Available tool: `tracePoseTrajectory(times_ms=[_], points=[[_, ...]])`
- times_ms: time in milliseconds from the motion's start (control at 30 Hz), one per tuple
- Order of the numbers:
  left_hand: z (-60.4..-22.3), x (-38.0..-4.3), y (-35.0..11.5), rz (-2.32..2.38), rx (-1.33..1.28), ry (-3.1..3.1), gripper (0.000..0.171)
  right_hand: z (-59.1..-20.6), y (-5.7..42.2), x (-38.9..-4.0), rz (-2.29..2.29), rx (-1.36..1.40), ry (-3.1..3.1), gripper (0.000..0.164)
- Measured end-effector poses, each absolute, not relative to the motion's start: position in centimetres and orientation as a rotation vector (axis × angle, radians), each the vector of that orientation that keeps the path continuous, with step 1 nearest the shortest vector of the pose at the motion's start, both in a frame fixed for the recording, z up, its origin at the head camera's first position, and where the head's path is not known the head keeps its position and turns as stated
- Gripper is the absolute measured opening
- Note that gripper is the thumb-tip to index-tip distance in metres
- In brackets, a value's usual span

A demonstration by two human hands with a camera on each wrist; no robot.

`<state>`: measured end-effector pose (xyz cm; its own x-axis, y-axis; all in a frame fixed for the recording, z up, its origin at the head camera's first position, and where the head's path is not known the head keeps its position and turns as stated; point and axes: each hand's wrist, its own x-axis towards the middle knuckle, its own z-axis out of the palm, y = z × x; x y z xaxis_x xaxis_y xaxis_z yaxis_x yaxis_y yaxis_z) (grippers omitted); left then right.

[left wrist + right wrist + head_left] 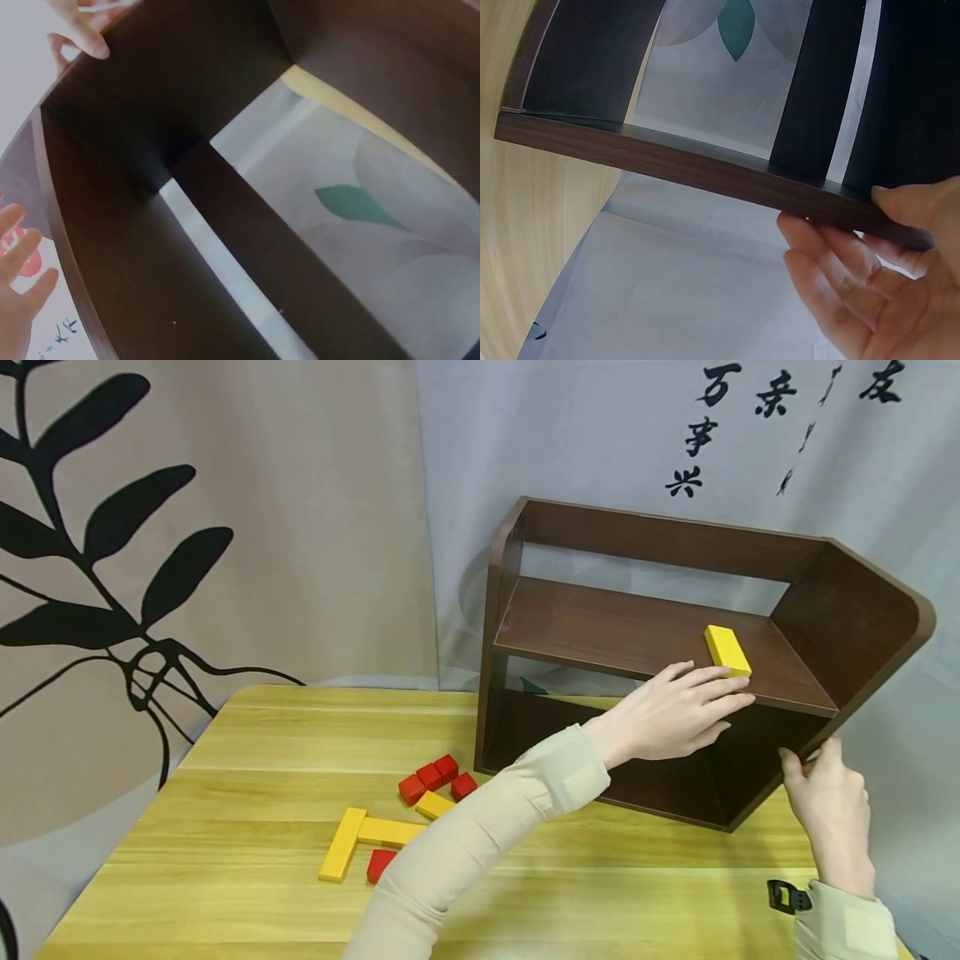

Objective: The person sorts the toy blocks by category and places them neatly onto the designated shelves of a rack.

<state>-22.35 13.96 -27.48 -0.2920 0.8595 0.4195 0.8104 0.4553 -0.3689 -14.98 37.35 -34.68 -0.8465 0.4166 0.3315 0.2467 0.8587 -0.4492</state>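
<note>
A dark brown wooden shelf unit (652,539) stands at the right of the table, with a yellow block (726,652) lying on its middle board. The left hand (678,710) reaches across the front of the unit, fingers extended, overlapping the near end of the block in the head view. In the left wrist view that hand (19,281) shows only in part at the left edge. The right hand (831,806) holds the front edge of the right side panel (705,169). In the right wrist view its thumb lies inside the panel and its curled fingers (840,262) outside.
Left of the unit, several red blocks (429,775) and yellow blocks (343,845) lie on the wooden table (247,777), partly hidden by the left sleeve (480,852). Printed curtains (322,510) hang behind. A black device (783,897) sits at the right cuff.
</note>
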Motion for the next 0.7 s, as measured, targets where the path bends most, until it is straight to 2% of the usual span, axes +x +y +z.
tracePoseTrajectory(times_ms=[300,700], points=[[-30.7,-21.5,8.6,-0.376,-1.551,-2.076,0.033,-34.7,37.2,-14.9,0.563,-0.497,-2.614,0.039],[-37.2,-22.8,-2.1,-0.688,-1.441,-2.483,0.029,-34.7,37.3,-14.9,0.551,-0.476,-2.614,0.039]])
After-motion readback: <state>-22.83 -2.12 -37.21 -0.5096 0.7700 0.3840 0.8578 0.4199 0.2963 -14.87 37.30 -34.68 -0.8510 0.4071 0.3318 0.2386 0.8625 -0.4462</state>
